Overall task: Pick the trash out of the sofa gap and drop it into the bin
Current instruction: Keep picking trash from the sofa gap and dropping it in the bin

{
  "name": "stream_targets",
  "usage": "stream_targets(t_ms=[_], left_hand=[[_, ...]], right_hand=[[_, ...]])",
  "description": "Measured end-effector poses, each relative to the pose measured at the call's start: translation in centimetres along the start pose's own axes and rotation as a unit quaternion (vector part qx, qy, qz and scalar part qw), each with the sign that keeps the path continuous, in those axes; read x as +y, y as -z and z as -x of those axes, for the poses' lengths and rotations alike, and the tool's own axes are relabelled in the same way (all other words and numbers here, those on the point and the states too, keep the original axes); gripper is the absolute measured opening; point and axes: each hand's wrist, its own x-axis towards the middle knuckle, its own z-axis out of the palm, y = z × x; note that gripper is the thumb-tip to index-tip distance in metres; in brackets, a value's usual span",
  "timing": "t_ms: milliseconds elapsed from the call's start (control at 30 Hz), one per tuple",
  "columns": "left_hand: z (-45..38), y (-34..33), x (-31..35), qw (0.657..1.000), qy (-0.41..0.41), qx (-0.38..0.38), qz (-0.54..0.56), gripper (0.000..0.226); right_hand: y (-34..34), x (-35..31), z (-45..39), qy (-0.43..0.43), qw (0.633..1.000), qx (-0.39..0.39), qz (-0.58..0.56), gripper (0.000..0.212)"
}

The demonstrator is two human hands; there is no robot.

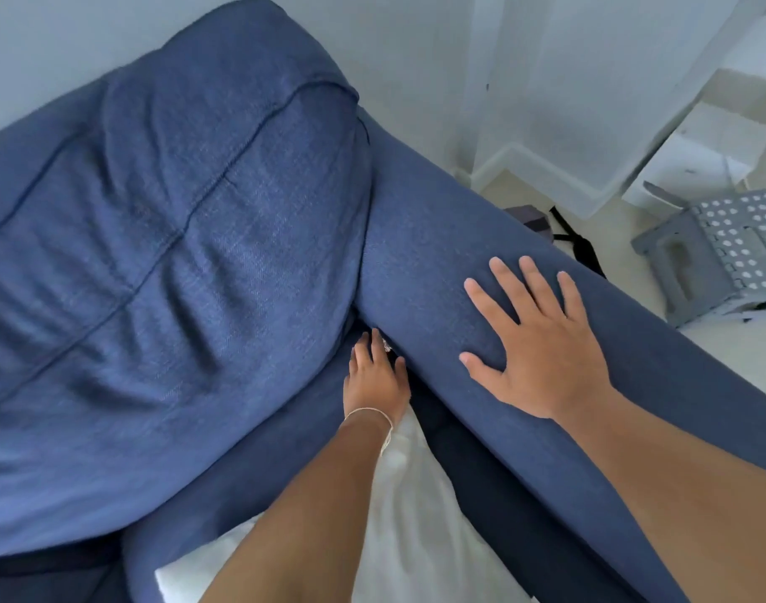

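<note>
At lower centre the left hand [374, 378] reaches into the sofa gap [363, 324], fingers loosely spread around a small pale scrap of trash [387, 344]; it looks light and crumply, best pinched. Right hand [531, 341] lies splayed, empty, on the armrest [437, 237]

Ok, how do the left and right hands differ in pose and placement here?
The right hand lies flat and spread on the sofa armrest; the left hand reaches down into the gap beside the seat cushion. The right hand holds nothing; the left hand's fingertips touch a small pale scrap. Both are bare.
</note>
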Motion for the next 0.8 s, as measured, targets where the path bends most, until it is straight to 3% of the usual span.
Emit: stream_targets(t_ms=[133, 467, 800], left_hand=[[-2.8, -0.2, -0.2, 0.998, 0.041, -0.022, -0.038, 0.062], [-6.2, -2.2, -0.9, 0.987, 0.121, -0.006, -0.102, 0.031], [-6.1, -3.0, -0.5, 0.985, 0.169, 0.042, -0.018, 0.036]], right_hand=[[-0.9, 0.3, -0.3, 0.004, 0.999, 0.036, -0.001, 0.085], [-1.3, 0.6, -0.4, 0.013, 0.998, 0.057, -0.01, 0.085], [-1.2, 0.5, -0.4, 0.017, 0.998, 0.065, -0.019, 0.083]])
